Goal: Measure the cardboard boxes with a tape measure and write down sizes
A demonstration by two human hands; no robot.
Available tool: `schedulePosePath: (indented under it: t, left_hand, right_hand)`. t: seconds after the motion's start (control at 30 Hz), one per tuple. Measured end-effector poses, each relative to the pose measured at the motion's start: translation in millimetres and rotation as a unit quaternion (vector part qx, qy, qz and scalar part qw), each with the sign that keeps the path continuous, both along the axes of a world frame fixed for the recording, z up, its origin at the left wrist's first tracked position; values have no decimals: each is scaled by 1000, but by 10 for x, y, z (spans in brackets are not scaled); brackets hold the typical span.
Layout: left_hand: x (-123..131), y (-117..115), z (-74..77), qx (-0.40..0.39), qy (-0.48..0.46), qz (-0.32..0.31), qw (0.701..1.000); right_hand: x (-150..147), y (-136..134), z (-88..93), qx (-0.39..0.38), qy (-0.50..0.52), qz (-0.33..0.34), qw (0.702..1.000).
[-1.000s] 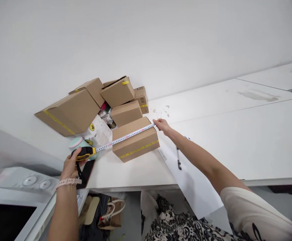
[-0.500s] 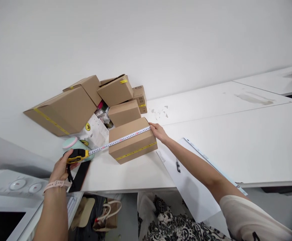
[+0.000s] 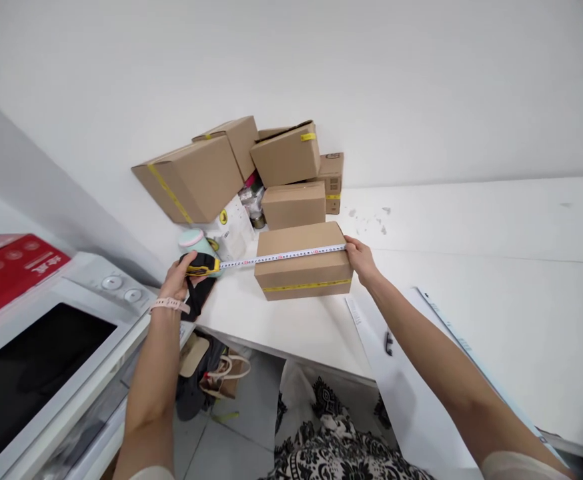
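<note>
My left hand (image 3: pixel 177 277) is wrapped round a yellow and black tape measure (image 3: pixel 203 265) at the left edge of the white table (image 3: pixel 281 333). The white tape blade (image 3: pixel 266 259) stretches from it across the upper part of a closed cardboard box (image 3: pixel 301 267) with a yellow band. At the box's right edge, my right hand (image 3: pixel 362 259) pinches the free end of the blade, its fingers touching the box corner. The blade runs nearly level and is pulled straight.
More cardboard boxes (image 3: pixel 291 157) are stacked against the wall, with a mint container (image 3: pixel 195 241) beside them. A microwave (image 3: pixel 46 360) stands at the left under a red box (image 3: pixel 11 270). Right of the measured box lie white paper (image 3: pixel 396 380) and a black clip (image 3: pixel 388 343).
The view has turned left, so the boxes appear farther right and more of the microwave shows. Both hands keep hold of the tape measure across the same box.
</note>
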State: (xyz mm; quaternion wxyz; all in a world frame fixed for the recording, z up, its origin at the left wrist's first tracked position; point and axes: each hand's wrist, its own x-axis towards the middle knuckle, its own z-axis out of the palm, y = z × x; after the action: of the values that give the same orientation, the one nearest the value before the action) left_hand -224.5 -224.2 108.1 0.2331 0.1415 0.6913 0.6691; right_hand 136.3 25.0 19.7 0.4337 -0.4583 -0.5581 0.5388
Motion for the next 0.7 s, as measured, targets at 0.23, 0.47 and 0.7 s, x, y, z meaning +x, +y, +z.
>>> schedulePosePath:
  t: [0.23, 0.47, 0.7]
  left_hand:
    - [95, 82, -49, 17, -2, -4, 1000]
    - [305, 241, -101, 28, 0, -29, 999]
    - [576, 501, -181, 41, 15, -77, 996]
  right_hand:
    - [-11, -5, -3, 16, -19, -6, 1000]
    - [-13, -36, 11, 32, -12, 18, 999]
    - [0, -88, 34, 29, -15, 41, 999]
